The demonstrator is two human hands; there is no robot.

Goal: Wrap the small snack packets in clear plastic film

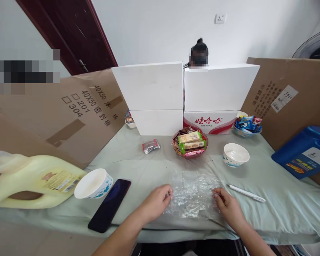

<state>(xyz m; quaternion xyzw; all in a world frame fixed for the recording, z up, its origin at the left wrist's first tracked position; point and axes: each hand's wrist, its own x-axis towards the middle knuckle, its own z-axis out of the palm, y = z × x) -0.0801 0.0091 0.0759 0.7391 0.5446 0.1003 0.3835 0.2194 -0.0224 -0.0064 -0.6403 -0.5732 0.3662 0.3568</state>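
Note:
A crumpled sheet of clear plastic wrap lies flat on the pale green cloth near the table's front edge. My left hand pinches its left edge with curled fingers. My right hand pinches its right edge the same way. Beyond the wrap stands a red bowl of wrapped snacks, with a small dark snack packet lying to its left.
An empty white bowl and a white pen lie to the right, a tilted white bowl and black phone to the left. A yellow jug, blue jug, white boxes and cardboard walls surround the table. A person sits behind the boxes.

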